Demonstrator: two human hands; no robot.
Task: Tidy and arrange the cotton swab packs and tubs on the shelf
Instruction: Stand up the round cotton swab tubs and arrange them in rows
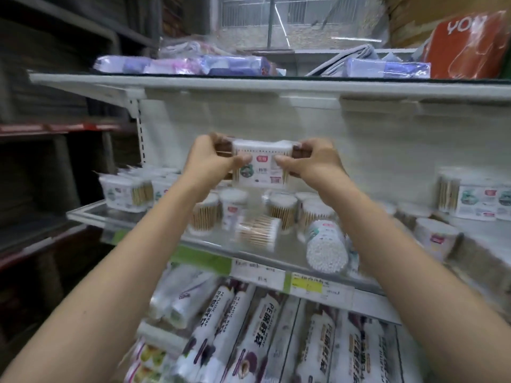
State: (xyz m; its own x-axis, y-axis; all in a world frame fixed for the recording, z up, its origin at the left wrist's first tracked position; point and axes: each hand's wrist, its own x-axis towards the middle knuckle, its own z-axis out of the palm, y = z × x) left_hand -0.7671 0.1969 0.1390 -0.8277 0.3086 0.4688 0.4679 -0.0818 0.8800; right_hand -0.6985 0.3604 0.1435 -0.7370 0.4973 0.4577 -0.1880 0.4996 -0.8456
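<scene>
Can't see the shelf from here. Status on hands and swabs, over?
Left hand and right hand both grip one rectangular swab pack, held above the shelf. Two tubs lie toppled below. Nothing blocking.

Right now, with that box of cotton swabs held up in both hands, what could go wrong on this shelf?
The swab box is pinched only at its ends by the left hand and right hand; it might slip onto the upright tubs below. Two tubs already lie tipped: the toppled tub and the tub at the edge, which could roll off the shelf lip if nudged.
</scene>
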